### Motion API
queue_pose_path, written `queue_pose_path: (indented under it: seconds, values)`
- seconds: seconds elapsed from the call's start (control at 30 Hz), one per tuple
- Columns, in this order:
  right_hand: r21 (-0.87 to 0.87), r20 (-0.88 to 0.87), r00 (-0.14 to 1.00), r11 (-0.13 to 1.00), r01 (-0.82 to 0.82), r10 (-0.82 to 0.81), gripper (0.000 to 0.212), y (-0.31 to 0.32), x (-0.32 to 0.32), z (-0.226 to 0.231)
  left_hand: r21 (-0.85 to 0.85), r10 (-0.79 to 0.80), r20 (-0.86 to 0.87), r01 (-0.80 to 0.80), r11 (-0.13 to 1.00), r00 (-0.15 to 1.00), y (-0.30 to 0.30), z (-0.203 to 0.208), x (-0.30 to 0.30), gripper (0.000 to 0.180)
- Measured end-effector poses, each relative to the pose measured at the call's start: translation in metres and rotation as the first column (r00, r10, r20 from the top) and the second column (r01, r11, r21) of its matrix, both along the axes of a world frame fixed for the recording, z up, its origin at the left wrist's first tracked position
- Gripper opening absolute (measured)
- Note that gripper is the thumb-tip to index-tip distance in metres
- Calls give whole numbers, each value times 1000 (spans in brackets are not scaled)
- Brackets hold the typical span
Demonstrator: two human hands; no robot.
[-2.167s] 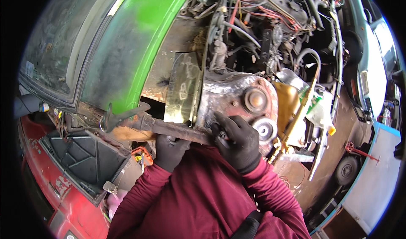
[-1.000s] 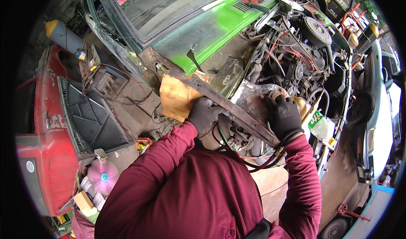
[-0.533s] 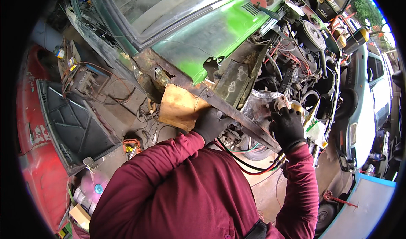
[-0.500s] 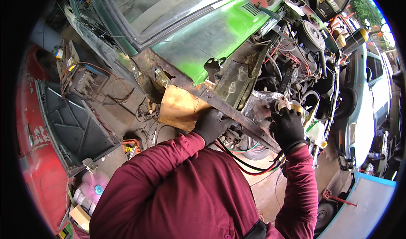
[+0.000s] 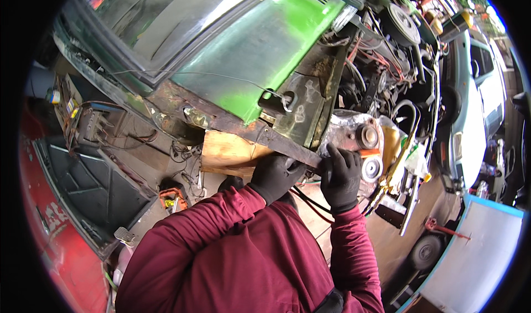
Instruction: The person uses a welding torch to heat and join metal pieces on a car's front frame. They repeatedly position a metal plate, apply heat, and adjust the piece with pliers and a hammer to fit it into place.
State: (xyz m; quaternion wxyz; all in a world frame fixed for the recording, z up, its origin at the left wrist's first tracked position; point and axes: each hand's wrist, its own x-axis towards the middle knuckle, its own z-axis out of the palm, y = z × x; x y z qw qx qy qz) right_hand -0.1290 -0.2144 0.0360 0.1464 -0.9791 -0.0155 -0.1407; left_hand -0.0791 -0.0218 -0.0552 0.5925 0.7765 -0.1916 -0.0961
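Note:
A long, flat, rusty metal strip [image 5: 285, 146] runs from under the green fender [image 5: 232, 83] toward the right. My left hand [image 5: 275, 176], in a black glove, is closed at the strip's lower edge, thumb and fingers pinching it. At the strip's right end, my gloved right hand [image 5: 341, 179] has its fingers curled round the metal. A tan wooden board [image 5: 229, 149] sits behind my left hand, below the strip. Just right of my right hand, a round metal piece [image 5: 367, 136] and a pale ring-shaped part [image 5: 372, 169] rest by a silvery sheet.
The engine bay [image 5: 381, 64] is full of hoses and wires. Black and red cables [image 5: 312, 202] hang below my hands. On the floor at left are a dark panel [image 5: 88, 180], an orange toolbox [image 5: 173, 200] and a box with cables [image 5: 99, 125]. A red car body [image 5: 61, 224] stands far left.
My right hand has left the round metal piece and moved left onto the strip's end. My left hand stays at the strip. The view has shifted, and the fender sits further left.

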Motion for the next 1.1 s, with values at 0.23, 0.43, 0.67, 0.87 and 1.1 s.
queue_pose_path:
  seconds: [0.23,0.43,0.67,0.87,1.1]
  values:
    - [323,138,990,946,-7,-40,46,-12,-12,17,-23,-47,-205,44,999,978,2,14,-2,17]
    - [349,302,907,920,180,-292,44,-66,-82,49,-82,105,-530,-174,981,841,-11,19,-8,18]
    - [453,281,737,762,463,-614,31,-170,-163,24,110,232,-399,-205,973,887,-7,16,-8,29]
    - [444,240,790,787,428,-565,30,-201,-185,-18,105,230,-292,-208,973,928,-2,12,-6,35]
    - [351,263,847,863,364,-463,41,-208,-188,-25,200,169,-153,-137,970,974,3,15,-8,41]
